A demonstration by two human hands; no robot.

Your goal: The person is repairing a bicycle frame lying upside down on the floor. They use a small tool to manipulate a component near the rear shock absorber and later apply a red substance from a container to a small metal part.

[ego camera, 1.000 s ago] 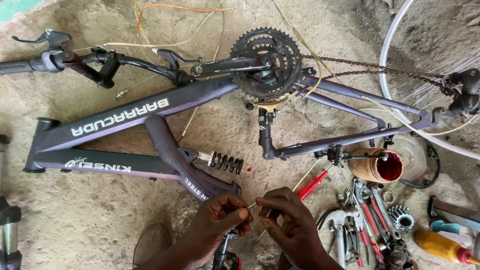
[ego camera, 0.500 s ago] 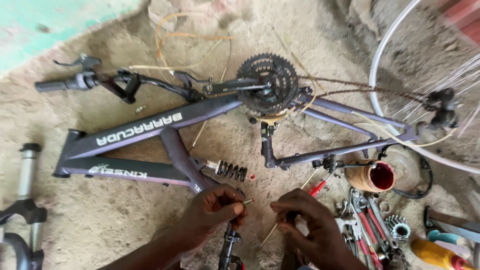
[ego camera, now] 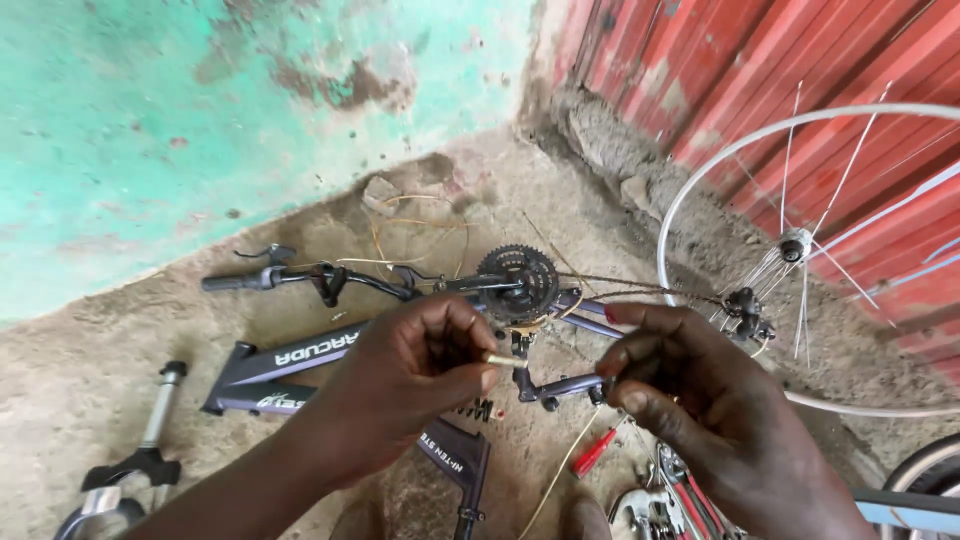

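Peeling turquoise wall point(ego camera: 200, 110) across the top left, red corrugated metal sheeting point(ego camera: 800, 70) at 1 o'clock. Dark purple bicycle frame point(ego camera: 300, 365) flat on sandy ground at centre, black toothed chainring point(ego camera: 517, 283) at its upper end. Bare silver spoked wheel rim point(ego camera: 690, 200) at 3 o'clock, its edge near the frame. Open sand at 9 o'clock. Left hand point(ego camera: 410, 385) pinching a small brass-coloured pin point(ego camera: 503, 359) between thumb and forefinger. Right hand point(ego camera: 700, 400) curled closed just beside the pin's tip, contents unclear. Red-handled screwdriver point(ego camera: 592, 453) at 5 o'clock.
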